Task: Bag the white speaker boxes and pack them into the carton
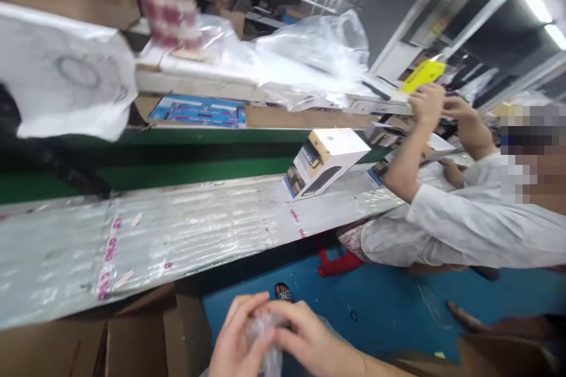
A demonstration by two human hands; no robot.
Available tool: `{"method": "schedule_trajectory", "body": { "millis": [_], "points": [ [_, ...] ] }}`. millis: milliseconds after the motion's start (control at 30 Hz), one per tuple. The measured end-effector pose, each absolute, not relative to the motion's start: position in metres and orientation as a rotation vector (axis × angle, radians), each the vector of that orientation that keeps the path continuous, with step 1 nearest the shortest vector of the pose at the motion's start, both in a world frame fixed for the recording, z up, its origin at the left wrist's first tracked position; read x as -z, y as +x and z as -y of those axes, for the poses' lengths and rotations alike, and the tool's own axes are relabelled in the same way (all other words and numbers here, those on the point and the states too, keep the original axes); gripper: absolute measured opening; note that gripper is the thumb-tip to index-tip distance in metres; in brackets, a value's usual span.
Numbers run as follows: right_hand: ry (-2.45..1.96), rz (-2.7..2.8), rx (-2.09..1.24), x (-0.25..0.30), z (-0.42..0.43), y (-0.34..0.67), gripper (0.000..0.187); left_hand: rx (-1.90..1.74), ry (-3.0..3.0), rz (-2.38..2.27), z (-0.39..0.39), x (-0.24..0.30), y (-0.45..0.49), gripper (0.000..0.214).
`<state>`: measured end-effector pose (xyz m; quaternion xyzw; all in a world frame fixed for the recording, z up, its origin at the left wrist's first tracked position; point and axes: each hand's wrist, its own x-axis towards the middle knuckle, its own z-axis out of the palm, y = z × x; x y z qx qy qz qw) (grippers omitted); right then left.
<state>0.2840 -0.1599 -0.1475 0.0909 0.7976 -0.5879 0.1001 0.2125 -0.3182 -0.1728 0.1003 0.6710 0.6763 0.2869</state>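
Note:
Low at the bottom of the view, my left hand [236, 341] and my right hand [305, 339] are pressed together around a small crumpled piece of clear plastic [265, 333]. Both sets of fingers are curled on it. The hands hover over a blue floor [389, 306], in front of the long bench [177, 235] wrapped in clear film. A white and tan product box [325, 162] stands tilted on that bench, well beyond my hands.
A co-worker in a white shirt [464, 224] sits at the right, a hand raised at a yellow card [423, 75]. Open cardboard boxes [132, 336] sit at bottom left. Clear plastic bags [309, 53] lie on the far shelf, past the green belt [154, 165].

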Motion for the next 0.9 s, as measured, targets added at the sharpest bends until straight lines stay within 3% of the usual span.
{"method": "schedule_trajectory", "body": {
  "millis": [100,167,333,500,600,733,833,867,900],
  "points": [
    [0.448,-2.516,1.863,0.119,0.106,0.284,0.037,-1.624,0.515,-2.002,0.255,0.117,0.176,0.025],
    [0.47,-2.546,2.055,0.109,0.069,0.282,0.037,-1.511,0.686,-2.085,0.217,0.086,0.155,0.025],
    [0.621,-1.996,2.56,0.103,-0.019,0.263,0.044,-1.164,0.98,-1.881,0.131,0.032,0.114,0.023],
    [0.562,-2.24,2.574,0.091,-0.099,0.234,0.033,-1.11,0.942,-1.914,0.043,0.002,0.08,0.021],
    [0.433,-2.414,2.447,0.082,-0.13,0.218,0.028,-1.172,0.872,-2.08,-0.002,-0.01,0.069,0.03],
    [0.534,-2.006,2.701,0.073,-0.149,0.199,0.033,-1.256,0.838,-2.139,-0.023,-0.015,0.076,0.035],
    [0.765,-1.876,2.835,0.063,-0.155,0.192,0.035,-1.202,0.833,-2.195,-0.015,0.005,0.09,0.077],
    [0.805,-1.833,2.858,0.059,-0.157,0.191,0.037,-1.163,0.799,-2.216,-0.011,0.016,0.092,0.083],
    [0.81,-1.784,2.873,0.056,-0.159,0.191,0.039,-1.129,0.754,-2.227,-0.005,0.027,0.092,0.075]
  ]
}}
